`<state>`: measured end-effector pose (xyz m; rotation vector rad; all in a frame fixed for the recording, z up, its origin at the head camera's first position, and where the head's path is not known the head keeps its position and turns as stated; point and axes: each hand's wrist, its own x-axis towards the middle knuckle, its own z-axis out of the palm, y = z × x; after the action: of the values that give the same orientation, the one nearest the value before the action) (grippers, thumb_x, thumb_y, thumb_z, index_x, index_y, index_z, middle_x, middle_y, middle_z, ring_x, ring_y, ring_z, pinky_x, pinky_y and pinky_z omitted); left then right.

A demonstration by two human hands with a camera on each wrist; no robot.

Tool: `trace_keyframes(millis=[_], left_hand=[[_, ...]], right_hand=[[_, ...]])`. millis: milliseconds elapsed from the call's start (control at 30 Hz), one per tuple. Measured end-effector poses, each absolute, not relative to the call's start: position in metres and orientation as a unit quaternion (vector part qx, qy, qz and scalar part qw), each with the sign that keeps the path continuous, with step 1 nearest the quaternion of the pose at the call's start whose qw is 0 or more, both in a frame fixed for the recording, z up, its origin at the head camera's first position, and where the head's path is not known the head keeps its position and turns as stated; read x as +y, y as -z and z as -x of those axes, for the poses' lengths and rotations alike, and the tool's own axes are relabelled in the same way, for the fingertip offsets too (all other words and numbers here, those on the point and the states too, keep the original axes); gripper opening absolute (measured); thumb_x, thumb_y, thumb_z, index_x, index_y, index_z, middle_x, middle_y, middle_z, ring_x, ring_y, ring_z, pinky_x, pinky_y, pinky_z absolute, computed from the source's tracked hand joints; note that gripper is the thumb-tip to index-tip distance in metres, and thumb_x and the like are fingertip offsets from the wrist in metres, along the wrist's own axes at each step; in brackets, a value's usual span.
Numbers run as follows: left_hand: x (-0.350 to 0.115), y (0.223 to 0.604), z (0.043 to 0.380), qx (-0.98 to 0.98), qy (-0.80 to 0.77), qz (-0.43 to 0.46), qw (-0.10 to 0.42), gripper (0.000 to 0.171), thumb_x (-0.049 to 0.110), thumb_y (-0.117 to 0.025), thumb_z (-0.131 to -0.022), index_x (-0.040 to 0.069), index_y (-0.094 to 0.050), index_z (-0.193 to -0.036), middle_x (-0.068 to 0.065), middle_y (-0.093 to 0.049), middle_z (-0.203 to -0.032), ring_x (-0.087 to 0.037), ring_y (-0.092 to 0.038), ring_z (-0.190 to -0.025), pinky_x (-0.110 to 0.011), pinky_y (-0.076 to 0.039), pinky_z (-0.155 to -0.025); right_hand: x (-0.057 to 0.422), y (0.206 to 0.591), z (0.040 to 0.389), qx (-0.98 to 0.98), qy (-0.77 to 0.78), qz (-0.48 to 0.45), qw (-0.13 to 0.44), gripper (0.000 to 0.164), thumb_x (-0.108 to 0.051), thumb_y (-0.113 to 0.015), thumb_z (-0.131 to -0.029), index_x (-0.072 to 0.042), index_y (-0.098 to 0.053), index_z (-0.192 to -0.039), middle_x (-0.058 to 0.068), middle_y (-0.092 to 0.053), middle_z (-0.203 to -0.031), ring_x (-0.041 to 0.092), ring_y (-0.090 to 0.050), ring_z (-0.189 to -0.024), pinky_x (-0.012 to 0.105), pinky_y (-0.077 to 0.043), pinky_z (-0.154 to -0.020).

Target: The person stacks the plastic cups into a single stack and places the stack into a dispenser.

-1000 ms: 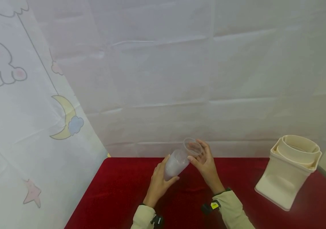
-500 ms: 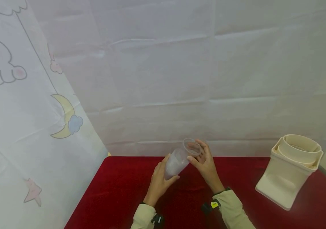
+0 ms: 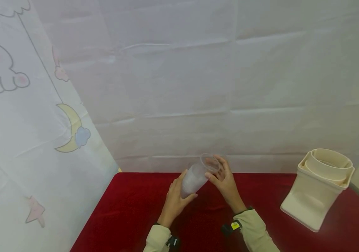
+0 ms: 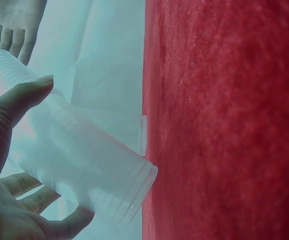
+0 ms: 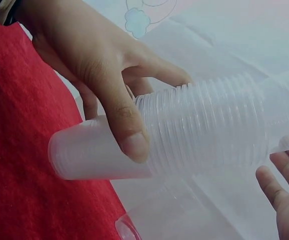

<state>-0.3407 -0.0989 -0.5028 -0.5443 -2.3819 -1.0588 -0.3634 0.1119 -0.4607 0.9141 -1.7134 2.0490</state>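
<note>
My left hand grips a tilted stack of clear plastic cups, thumb on one side and fingers on the other. Their ribbed rims lie close together in the right wrist view. At the stack's upper end my right hand holds a single clear plastic cup by its sides. That cup's lower part overlaps the stack's mouth; how deep it sits inside is hard to tell. Beyond the stack, another clear cup appears to stand rim down on the table, mostly hidden in the head view.
A red cloth covers the table. On its right side stands a cream plastic container with a round cream piece in its top. A pale wall sheet hangs behind the table, and a sheet with cartoon drawings on the left.
The right hand and its cup have shifted slightly left and down towards the stack. My left hand and the stack have hardly moved.
</note>
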Motion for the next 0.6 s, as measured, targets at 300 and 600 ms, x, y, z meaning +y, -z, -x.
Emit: trace_keyframes(millis=[300, 600], left_hand=[[-0.0986, 0.5008, 0.3416, -0.869, 0.387, 0.198, 0.234, 0.089, 0.032, -0.083, -0.082, 0.025, -0.034, -0.156, -0.012, -0.053, -0.140, -0.030, -0.055, -0.114, -0.052, -0.049, -0.086], [-0.1001, 0.5021, 0.3393, -0.869, 0.387, 0.201, 0.235, 0.089, 0.032, -0.083, -0.082, 0.024, -0.034, -0.156, -0.012, -0.054, -0.139, -0.030, -0.055, -0.113, -0.051, -0.050, -0.084]], right_hand=[[0.1110, 0.4597, 0.3624, -0.621, -0.702, -0.317, 0.144, 0.067, 0.009, -0.059, -0.094, 0.002, -0.026, -0.152, 0.036, -0.037, -0.146, 0.031, -0.041, -0.136, 0.029, -0.045, -0.101], [0.1091, 0.4650, 0.3623, -0.643, -0.686, -0.311, 0.139, 0.067, 0.006, -0.061, -0.094, -0.003, -0.029, -0.152, 0.027, -0.041, -0.148, 0.035, -0.037, -0.138, 0.023, -0.041, -0.102]])
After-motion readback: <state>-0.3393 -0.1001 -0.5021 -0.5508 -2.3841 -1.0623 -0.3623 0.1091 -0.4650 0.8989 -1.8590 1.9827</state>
